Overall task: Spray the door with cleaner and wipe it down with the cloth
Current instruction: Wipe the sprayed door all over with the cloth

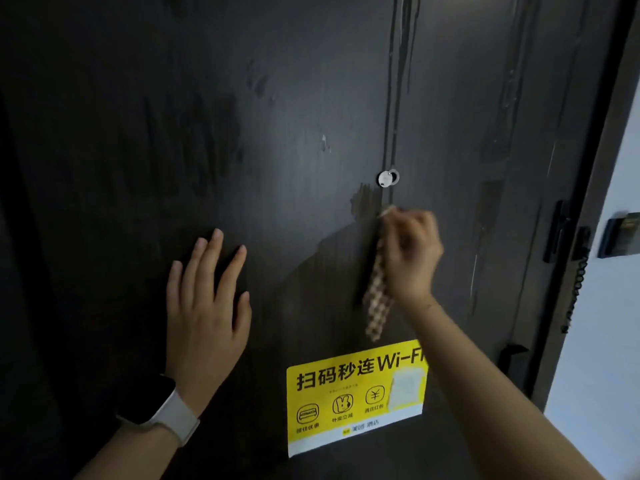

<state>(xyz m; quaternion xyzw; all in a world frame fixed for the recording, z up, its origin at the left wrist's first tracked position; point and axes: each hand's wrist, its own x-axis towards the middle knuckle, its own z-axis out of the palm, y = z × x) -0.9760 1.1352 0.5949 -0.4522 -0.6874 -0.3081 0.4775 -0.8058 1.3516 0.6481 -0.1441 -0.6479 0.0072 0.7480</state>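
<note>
- A dark door (277,116) fills nearly the whole view, and wet streaks and smears are seen across its surface, with long runs trailing down from the top right
- The left hand (204,306) is laid flat against the door at lower left, its fingers (221,268) straight and slightly spread, with nothing held
- A smartwatch (162,407) with a pale strap is worn on the left wrist
- The right hand (410,254) is pressed to the door right of centre, its fingers curled closed round a checked cloth (377,296); the hand is blurred
- The cloth is bunched in that grip at its upper end, and its loose tail hangs down against the door below the hand
- A small round metal peephole cover (388,177) is set in the door just above the right hand, and a damp patch is seen between the two
- A yellow Wi-Fi sticker (346,393) with Chinese characters is stuck to the door below the cloth, its right edge partly hidden by the right forearm
- Dark door hardware (557,233) is mounted along the door's right edge, and a coiled cord (576,292) hangs beside it
- A pale wall (606,323) is seen at far right, with a small dark panel (620,233) fixed to it
</note>
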